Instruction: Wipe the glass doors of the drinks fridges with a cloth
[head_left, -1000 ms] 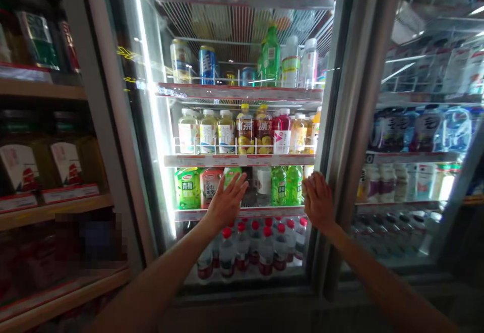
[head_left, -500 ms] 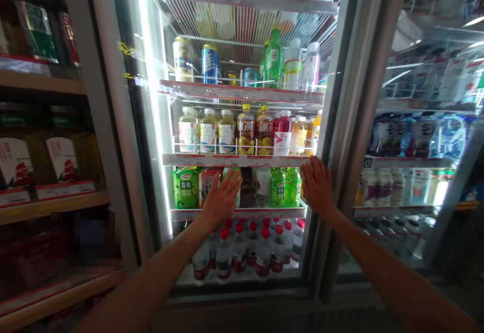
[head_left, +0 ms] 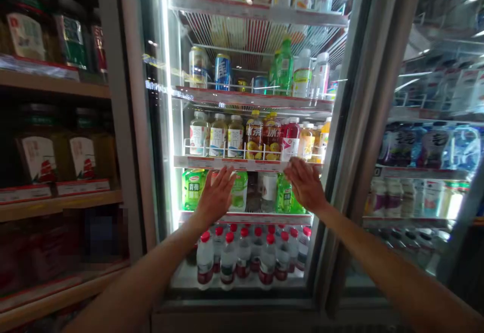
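Note:
I face a lit drinks fridge [head_left: 170, 136] full of bottles. My left hand [head_left: 215, 197] is open, fingers stretched up, in front of the shelf of green-labelled bottles [head_left: 192, 189]. My right hand [head_left: 305, 184] is open too, fingers flat and spread, over the green bottles [head_left: 282, 194] near the fridge's right frame [head_left: 351, 136]. Neither hand holds anything. Whether they press on a glass door or reach inside I cannot tell. Below them stand several red-capped water bottles [head_left: 242, 255].
Wooden shelves [head_left: 56, 199] with dark jars stand to the left. A second glass-door fridge [head_left: 427, 171] with drinks is at the right. Upper fridge shelves hold cans [head_left: 222, 70] and tea bottles [head_left: 217, 133].
Both hands have shifted left relative to the fridge and risen slightly; the right hand moved off the door frame to in front of the green bottles. The view has shifted as well.

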A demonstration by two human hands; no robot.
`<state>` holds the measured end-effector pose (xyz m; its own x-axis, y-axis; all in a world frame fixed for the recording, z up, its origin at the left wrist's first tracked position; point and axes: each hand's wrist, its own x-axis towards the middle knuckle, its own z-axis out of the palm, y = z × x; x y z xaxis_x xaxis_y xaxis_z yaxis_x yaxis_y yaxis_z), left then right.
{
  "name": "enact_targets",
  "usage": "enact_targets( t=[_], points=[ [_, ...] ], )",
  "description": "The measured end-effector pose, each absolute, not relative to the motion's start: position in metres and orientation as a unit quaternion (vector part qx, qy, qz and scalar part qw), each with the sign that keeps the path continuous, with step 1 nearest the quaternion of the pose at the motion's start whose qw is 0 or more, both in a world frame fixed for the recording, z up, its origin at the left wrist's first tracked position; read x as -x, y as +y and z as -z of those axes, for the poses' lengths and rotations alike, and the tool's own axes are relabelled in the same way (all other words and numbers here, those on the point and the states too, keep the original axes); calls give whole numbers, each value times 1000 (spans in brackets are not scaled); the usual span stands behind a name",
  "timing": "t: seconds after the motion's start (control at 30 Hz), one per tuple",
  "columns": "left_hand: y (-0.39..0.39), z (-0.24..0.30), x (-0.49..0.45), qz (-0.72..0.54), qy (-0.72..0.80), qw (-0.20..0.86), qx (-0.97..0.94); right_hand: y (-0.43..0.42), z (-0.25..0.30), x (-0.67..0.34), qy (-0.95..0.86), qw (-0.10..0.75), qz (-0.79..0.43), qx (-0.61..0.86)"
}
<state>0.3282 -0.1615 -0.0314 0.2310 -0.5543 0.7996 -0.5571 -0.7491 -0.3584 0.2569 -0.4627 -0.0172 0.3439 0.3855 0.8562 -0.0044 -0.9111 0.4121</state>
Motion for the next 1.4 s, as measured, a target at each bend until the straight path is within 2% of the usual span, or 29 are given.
enact_targets(
  t=[0.07,0.13,0.27,0.33,0.4,0.5,0.57,0.7,0.77,0.97,1.17,1.33,1.4],
  points=[
    [-155,33,-329,-507,-349,2,-788,-450,-8,-265,70,143,-595,-788],
    [-147,37,-329,-504,-348,-2,-790,-431,-7,-269,76,143,-595,-787],
    [-123,45,-332,-495,-337,-12,-801,-396,47,-268,272,234,-518,-777],
    [-109,45,-334,-492,-323,-12,-808,-387,54,-271,324,254,-493,-766],
    [-96,43,-336,-495,-308,-9,-813,-380,35,-281,286,227,-515,-776],
    [-82,42,-339,-497,-284,-5,-820,-366,-2,-297,168,142,-578,-786],
    [-75,44,-340,-493,-273,-4,-826,-354,0,-301,160,127,-579,-789],
    [-63,53,-342,-485,-255,-2,-836,-332,52,-301,373,232,-492,-752],
    [-56,56,-343,-481,-246,1,-841,-324,61,-304,427,256,-464,-733],
    [-37,61,-345,-474,-229,-8,-850,-298,20,-325,276,150,-540,-781],
    [-17,69,-346,-468,-223,-17,-855,-274,55,-327,438,224,-482,-725],
    [-2,71,-348,-457,-214,-37,-862,-249,15,-343,323,140,-529,-772],
    [1,73,-347,-454,-219,-46,-862,-241,22,-345,322,133,-515,-783]
  ],
)
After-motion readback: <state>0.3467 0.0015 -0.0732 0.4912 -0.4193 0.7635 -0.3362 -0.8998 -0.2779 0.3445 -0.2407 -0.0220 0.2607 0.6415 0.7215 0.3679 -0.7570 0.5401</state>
